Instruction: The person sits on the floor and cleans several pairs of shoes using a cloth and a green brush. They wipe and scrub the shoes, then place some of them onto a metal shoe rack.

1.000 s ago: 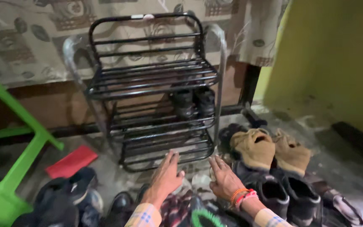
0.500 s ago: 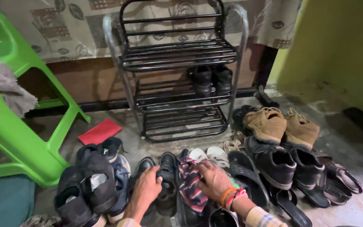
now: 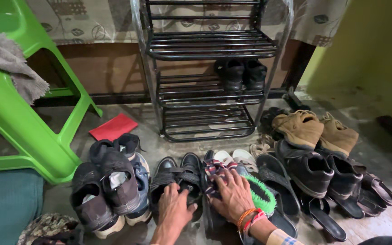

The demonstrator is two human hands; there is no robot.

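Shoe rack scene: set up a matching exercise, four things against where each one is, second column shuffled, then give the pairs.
Things:
1. black shoes
2. grey cloth
3. red flat piece
4. tan shoes

Places:
A. on the floor, right of the shoe rack
B. draped over the green chair
C. on the rack's middle shelf
D. on the floor between chair and rack

Pairs: 1-C, 2-B, 3-D, 4-A
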